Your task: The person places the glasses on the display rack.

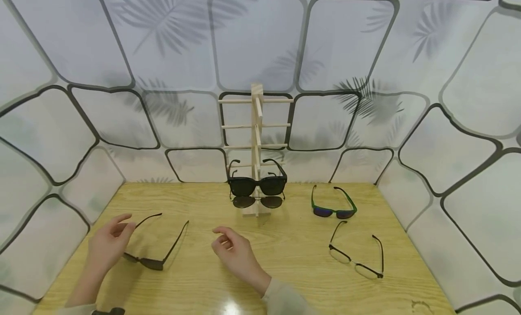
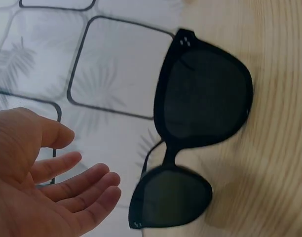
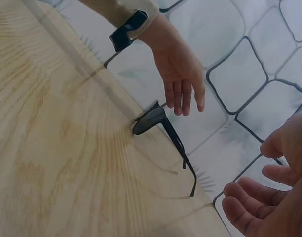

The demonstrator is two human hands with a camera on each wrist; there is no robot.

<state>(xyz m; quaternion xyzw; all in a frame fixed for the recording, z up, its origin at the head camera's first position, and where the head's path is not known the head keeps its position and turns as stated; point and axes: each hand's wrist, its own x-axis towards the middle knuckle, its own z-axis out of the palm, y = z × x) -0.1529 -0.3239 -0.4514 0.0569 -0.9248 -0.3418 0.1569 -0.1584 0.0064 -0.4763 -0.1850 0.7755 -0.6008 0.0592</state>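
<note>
Hovering beside the dark sunglasses (image 1: pixel 151 264), both hands unladen

Nearest the viewer, the left hand (image 1: pixel 107 242) is hanging above the sunglasses, its thumb parted from relaxed fingers, touching nothing. The right hand (image 1: pixel 236 256) is hovering over the table (image 1: pixel 293 269), its fingers loosely bent and pinching nothing. Below the left hand, the sunglasses are resting on the table's left side, lenses facing the person, temples spread and pointing away. Handling them well is probably calling for a light pinch at the frame's outer corner, sparing the lenses from smudging; a second hand at the opposite corner would be keeping the frame level and the hinges from twisting. Farther right, clear-lensed glasses (image 1: pixel 353 263) are lying with temples spread, and green-framed sunglasses (image 1: pixel 334 211) are sitting beyond them. Toward the rear, a wooden stand (image 1: pixel 256 134) is holding black sunglasses (image 1: pixel 257 184) above a thin-rimmed pair (image 1: pixel 271 202). A patterned backdrop (image 1: pixel 260 39) is rising behind everything.
</note>
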